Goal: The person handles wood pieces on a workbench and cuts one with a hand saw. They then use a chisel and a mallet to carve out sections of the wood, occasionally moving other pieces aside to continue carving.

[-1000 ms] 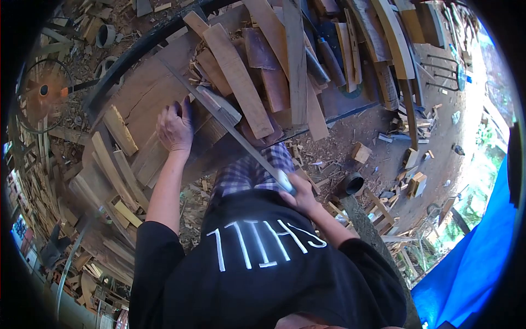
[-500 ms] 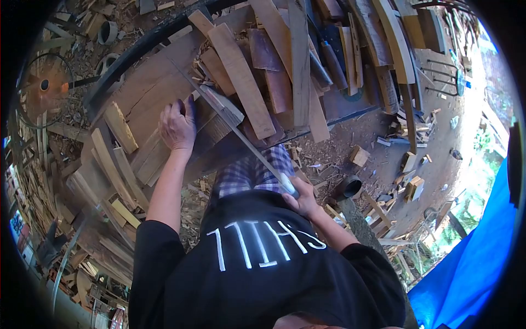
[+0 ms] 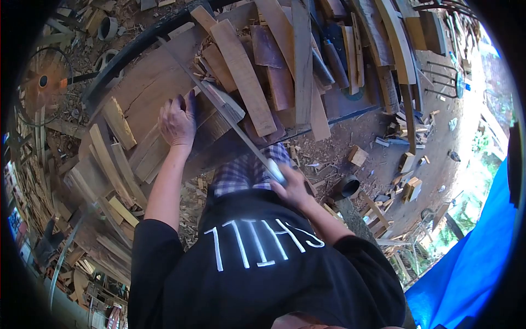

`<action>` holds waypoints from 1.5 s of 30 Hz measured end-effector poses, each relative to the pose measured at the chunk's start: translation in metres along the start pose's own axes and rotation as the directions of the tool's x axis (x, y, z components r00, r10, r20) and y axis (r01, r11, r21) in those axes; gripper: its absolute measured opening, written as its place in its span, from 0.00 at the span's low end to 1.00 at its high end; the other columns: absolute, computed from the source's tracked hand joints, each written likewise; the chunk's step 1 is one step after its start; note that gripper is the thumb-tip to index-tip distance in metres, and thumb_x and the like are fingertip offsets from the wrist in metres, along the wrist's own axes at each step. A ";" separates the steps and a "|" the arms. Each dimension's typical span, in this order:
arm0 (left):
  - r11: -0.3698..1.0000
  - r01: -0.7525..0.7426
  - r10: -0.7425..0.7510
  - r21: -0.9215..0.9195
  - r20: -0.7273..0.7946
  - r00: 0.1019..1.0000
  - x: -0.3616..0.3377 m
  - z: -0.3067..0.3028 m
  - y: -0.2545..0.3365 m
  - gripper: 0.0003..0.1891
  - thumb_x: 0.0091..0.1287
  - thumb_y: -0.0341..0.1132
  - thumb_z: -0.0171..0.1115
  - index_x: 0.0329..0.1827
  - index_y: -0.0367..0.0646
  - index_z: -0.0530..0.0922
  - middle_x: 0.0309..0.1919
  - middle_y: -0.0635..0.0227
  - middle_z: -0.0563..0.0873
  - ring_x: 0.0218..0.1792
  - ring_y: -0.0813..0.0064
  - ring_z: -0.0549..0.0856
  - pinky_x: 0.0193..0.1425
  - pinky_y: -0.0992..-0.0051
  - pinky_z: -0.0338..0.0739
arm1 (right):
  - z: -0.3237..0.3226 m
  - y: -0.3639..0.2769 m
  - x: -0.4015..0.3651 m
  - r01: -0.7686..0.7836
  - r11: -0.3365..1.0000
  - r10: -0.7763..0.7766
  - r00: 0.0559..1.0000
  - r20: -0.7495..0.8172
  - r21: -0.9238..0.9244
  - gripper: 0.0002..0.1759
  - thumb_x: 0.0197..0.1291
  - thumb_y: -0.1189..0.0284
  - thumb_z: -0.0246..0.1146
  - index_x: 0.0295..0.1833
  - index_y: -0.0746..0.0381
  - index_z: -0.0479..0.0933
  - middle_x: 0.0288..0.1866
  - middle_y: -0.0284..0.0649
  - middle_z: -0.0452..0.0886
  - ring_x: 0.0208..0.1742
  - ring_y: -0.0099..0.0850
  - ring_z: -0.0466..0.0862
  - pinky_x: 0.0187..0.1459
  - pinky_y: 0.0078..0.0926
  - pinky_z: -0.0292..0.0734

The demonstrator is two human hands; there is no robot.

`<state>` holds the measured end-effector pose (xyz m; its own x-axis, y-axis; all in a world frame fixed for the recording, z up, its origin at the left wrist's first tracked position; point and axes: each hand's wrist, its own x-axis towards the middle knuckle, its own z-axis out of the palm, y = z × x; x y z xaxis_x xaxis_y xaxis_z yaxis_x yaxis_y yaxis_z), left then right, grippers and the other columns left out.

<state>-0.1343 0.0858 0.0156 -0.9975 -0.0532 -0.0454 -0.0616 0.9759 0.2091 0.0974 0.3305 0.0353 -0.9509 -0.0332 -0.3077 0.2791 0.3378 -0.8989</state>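
Note:
My right hand (image 3: 291,188) is wrapped round the pale handle of a long thin saw (image 3: 232,124), whose blade runs up and left over the workbench (image 3: 159,74). The blade lies across a short wood block (image 3: 233,107) near the bench's front edge. My left hand (image 3: 178,120) rests on a flat board (image 3: 150,156), left of the blade, with its fingers bent and the thumb toward the block. Whether the fingers pinch a small piece there is hard to make out.
Many planks (image 3: 244,77) are heaped on the bench's right part. A spinning fan (image 3: 44,81) stands at the left. Offcuts (image 3: 358,156) and a dark tube (image 3: 348,186) lie on the right. A blue tarp (image 3: 466,268) hangs at the lower right.
My right hand and the saw have moved up and left, so the blade reaches farther over the bench. My left hand has stayed almost in place.

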 end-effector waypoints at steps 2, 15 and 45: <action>1.000 0.001 0.000 0.023 -0.009 1.000 0.001 0.003 -0.001 0.28 0.73 0.60 0.50 0.34 0.41 0.82 0.35 0.53 0.84 0.41 0.51 0.83 0.46 0.55 0.75 | 0.024 -0.022 0.062 0.042 0.994 -0.035 0.997 -0.072 0.097 0.19 0.61 0.61 0.69 0.41 0.65 0.72 0.31 0.52 0.76 0.32 0.50 0.80 0.35 0.40 0.74; 1.000 -0.013 0.012 -0.014 -0.094 0.996 0.000 0.005 -0.004 0.27 0.71 0.61 0.53 0.25 0.46 0.75 0.28 0.62 0.81 0.36 0.56 0.82 0.42 0.57 0.73 | -0.064 0.009 -0.087 -0.159 0.986 0.163 0.984 -0.075 0.054 0.23 0.59 0.54 0.65 0.43 0.65 0.79 0.25 0.38 0.74 0.24 0.28 0.75 0.30 0.28 0.70; -0.568 0.070 0.739 -0.820 -0.471 0.481 -0.144 -0.282 0.085 0.15 0.68 0.36 0.66 0.55 0.42 0.84 0.42 0.63 0.82 0.37 0.68 0.80 0.44 0.71 0.72 | -0.103 -0.010 0.059 -0.004 0.847 0.224 0.910 -0.350 0.531 0.23 0.70 0.50 0.60 0.49 0.61 0.72 0.23 0.35 0.74 0.18 0.22 0.74 0.20 0.18 0.70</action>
<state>-0.0048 0.1165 0.3152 -0.5409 0.5964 0.5931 -0.0622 -0.7316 0.6789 0.0249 0.4220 0.0579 -0.8493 0.3748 -0.3717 0.3111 -0.2134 -0.9261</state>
